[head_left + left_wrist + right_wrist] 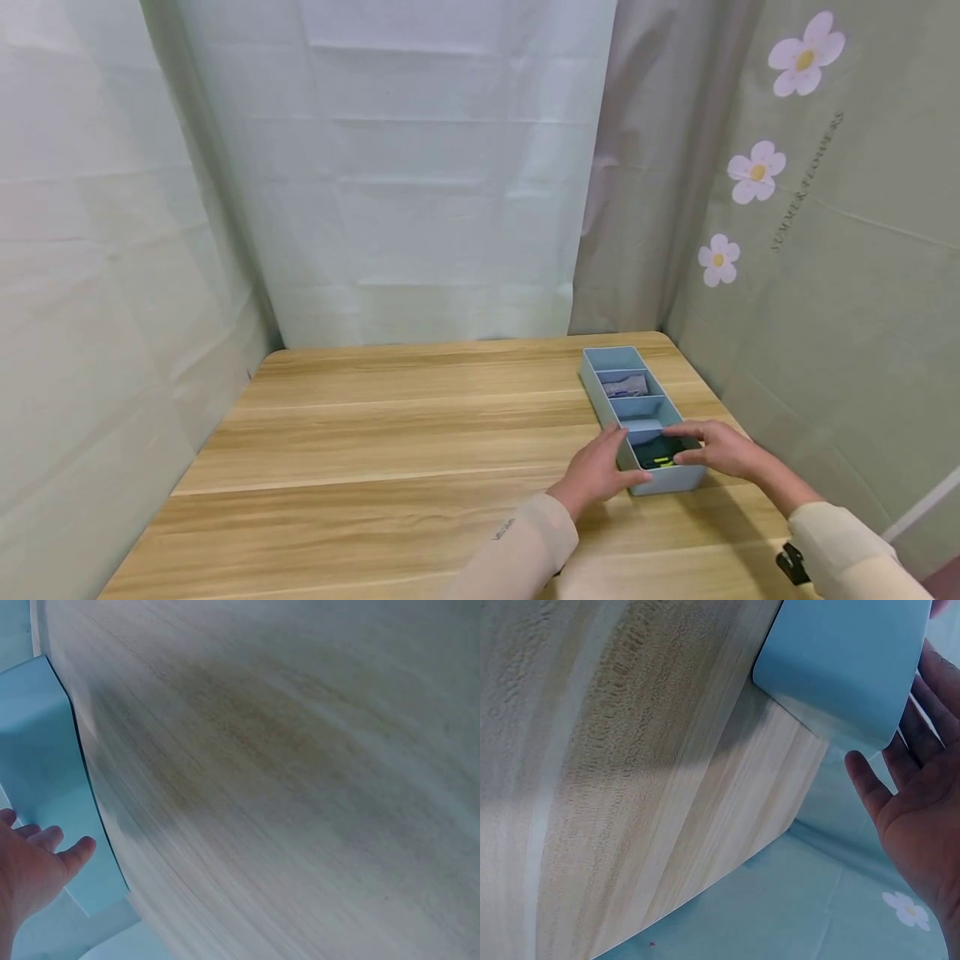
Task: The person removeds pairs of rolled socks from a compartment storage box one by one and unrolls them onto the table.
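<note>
Touching blue box [667,481], fingers [686,428] spread apart

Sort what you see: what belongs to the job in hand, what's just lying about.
Likely in the job:
Blue divided box
Left hand and right hand, at its near end
Dark item with yellow marks, in the nearest compartment
Grey packet, farther back

Likely just surroundings:
Wooden table, under the box
Flowered curtain, right side

Wide passage over table [360,467] left of blue organizer [666,481], dividers [637,407] crossing its inside, curtain [862,333] close at right
</note>
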`<state>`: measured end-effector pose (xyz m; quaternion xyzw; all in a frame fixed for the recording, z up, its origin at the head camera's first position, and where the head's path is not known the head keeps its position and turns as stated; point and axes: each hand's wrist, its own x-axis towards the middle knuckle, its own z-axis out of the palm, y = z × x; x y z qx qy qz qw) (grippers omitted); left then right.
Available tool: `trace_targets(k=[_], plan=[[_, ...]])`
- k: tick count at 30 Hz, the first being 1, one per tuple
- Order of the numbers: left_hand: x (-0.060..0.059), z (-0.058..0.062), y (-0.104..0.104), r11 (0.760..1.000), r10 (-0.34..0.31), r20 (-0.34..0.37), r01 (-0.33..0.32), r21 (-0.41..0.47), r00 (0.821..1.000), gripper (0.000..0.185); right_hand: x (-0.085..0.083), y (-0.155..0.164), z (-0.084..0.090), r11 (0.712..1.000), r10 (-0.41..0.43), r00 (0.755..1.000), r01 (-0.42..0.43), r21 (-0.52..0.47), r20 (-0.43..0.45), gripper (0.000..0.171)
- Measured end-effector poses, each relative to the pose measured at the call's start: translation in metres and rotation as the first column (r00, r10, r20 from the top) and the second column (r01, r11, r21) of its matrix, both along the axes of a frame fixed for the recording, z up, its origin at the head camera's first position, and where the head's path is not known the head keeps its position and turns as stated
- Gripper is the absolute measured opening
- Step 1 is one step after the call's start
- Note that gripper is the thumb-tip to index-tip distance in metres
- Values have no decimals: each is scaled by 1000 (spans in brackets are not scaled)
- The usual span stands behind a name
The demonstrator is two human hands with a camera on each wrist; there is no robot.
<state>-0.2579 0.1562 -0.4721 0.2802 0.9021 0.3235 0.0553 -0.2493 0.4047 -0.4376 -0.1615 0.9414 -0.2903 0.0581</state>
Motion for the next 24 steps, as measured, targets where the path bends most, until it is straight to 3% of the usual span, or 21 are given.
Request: trace_targets(k=[10,24], plan=[[0,-1,1,1000,2,-37,-2,-4,999,75,-8,-2,4,999,44,993,-46,12,108,47],[-3,-1,2,1000,5,-39,-5,-8,999,71,-16,-2,1,995,90,990,-94,35,110,48]])
